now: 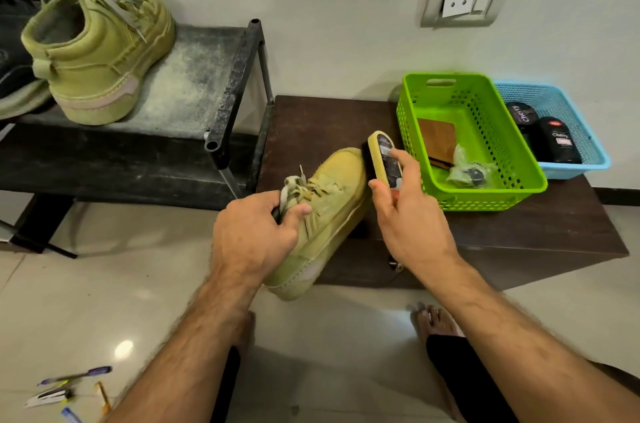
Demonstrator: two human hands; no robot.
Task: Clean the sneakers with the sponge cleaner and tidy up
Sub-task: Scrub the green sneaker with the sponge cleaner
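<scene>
My left hand (258, 232) grips an olive-green sneaker (329, 211) by its laced opening and holds it above the front edge of a dark low table (322, 124), toe pointing away. My right hand (407, 211) holds the yellow sponge cleaner (382, 154), whose dark sponge side lies against the sneaker's toe. The matching second sneaker (100, 48) stands on the black shoe rack (194, 76) at the upper left, heel toward me.
A green basket (512, 187) on the table holds a brown cloth and a plastic packet. Behind it a blue basket (588, 159) holds dark polish containers. A black shoe (14, 51) sits at the rack's left edge. Pens (74, 376) lie on the tiled floor. My bare feet stand below.
</scene>
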